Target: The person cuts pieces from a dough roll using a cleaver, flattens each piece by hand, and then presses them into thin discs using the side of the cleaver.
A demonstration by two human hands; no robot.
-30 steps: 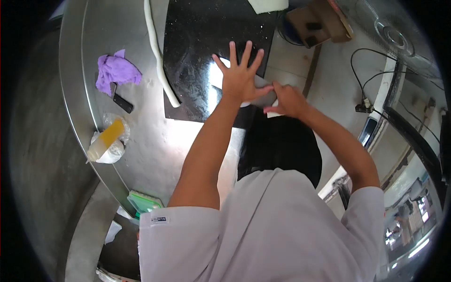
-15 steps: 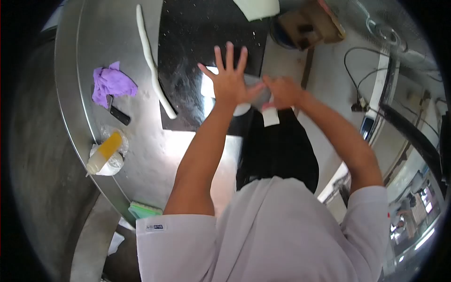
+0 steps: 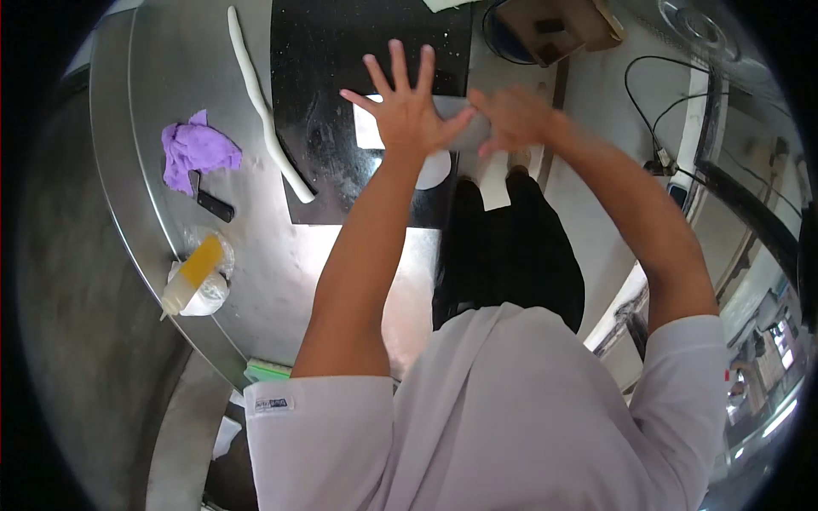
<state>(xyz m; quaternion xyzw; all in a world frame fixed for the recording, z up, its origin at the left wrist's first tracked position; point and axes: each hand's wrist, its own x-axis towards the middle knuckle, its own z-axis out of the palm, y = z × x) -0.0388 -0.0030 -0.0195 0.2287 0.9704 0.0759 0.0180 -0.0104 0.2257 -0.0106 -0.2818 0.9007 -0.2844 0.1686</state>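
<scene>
My left hand is spread flat, fingers apart, over the black board, its thumb across the broad grey blade of a cleaver. My right hand, blurred by motion, is closed at the blade's right end, where the handle is hidden. A thin white round of dough shows below the blade, near my left wrist. Left of my hands, a long white dough rope lies partly on the steel table and against the board's edge.
On the steel table at the left are a purple cloth, a black-handled tool and a squeeze bottle of yellow liquid. A green-and-white item sits by my left sleeve. A brown box stands at top right.
The whole view has shifted, so both hands and the board appear higher. More of the dough round shows below the blade. My left hand stays spread; my right stays at the cleaver.
</scene>
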